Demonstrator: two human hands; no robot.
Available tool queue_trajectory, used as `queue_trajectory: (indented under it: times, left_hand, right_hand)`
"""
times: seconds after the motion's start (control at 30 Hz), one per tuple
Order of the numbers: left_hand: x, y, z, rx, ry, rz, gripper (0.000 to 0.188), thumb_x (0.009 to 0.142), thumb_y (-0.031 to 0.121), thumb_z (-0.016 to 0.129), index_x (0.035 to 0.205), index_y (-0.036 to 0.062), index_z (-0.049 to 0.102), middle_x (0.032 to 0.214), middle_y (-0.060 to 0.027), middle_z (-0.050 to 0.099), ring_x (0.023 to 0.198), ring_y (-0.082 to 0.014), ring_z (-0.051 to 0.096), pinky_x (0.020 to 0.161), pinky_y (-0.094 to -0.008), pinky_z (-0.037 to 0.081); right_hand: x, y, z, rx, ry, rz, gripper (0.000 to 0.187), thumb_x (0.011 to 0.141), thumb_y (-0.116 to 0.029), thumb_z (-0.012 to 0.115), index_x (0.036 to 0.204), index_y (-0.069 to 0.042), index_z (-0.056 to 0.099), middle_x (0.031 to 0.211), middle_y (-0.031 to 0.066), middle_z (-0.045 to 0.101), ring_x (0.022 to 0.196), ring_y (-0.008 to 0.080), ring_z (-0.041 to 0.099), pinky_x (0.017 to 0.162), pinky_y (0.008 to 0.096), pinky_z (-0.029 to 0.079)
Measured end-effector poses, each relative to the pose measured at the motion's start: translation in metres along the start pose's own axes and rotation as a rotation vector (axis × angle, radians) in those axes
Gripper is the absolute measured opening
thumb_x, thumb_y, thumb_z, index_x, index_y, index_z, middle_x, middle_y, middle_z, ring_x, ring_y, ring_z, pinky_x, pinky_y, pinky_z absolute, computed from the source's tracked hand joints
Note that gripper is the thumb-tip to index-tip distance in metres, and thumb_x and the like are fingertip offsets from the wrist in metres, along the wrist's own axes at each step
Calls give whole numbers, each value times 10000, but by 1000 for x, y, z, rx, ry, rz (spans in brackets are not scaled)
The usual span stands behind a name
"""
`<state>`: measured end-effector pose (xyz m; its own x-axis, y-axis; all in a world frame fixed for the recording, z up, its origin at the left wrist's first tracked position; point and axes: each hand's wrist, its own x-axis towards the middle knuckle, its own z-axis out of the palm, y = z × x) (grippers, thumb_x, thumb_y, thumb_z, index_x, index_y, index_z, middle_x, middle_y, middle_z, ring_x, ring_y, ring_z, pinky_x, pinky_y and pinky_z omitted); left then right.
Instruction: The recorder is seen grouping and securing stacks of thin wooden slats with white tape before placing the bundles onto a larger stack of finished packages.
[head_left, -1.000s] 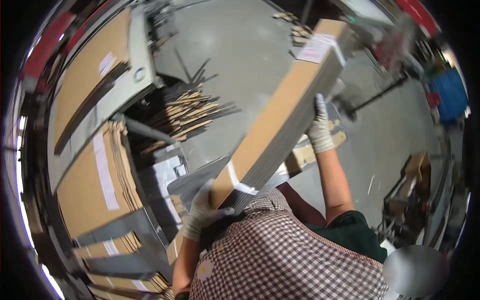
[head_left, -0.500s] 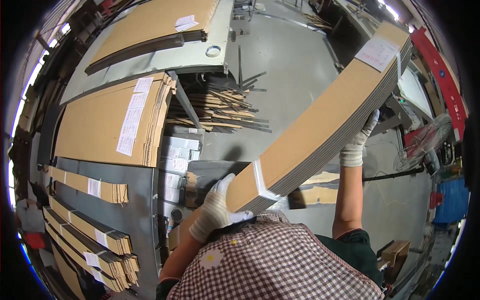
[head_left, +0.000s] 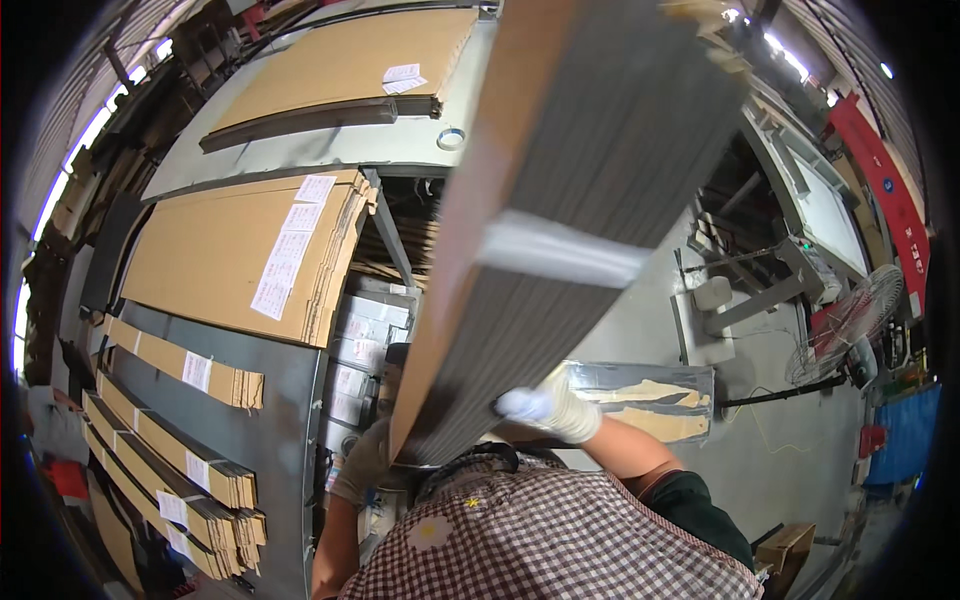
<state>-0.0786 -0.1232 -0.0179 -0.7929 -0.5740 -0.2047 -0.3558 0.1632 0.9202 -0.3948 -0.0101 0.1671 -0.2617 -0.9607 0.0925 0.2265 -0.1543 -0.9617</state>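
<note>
the white strap (head_left: 565,252) likely keeps the layers of the bundle of cardboard strips (head_left: 575,180) together. the bundle slants up in front of the checked apron (head_left: 530,530), grasped between both gloved hands, apparently for balance: left hand (head_left: 362,465) at its lower left edge, fingertips hidden; right hand (head_left: 550,407) with blurred fingers against the layered grey face, below the strap.

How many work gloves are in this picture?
2: one on the left hand, at the lower end of the cardboard bundle; one on the right hand, by its grey layered side. Others may be hidden.
</note>
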Motion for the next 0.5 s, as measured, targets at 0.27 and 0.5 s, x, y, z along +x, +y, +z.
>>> queue_trajectory:
  times: [0.27,0.5]
  left_hand:
    - [-40,-76,5,20,258,-117,592,880,278,658,1366,12,450,1335,-157,534,1248,-318,509,1066,-405,401]
    - [-70,-5,-15,-486,801,116,568,908,295,614,1375,25,435,1329,-146,534,1233,-307,518,1059,-411,409]
  right_hand:
    - [-14,83,74,-333,-379,-150,1098,620,-369,887,1459,0,283,1340,237,485,1253,358,493,1062,403,387]
    - [-13,102,97,-337,-382,-239,1110,604,-422,894,1454,-28,299,1348,204,484,1265,343,490,1054,414,397]
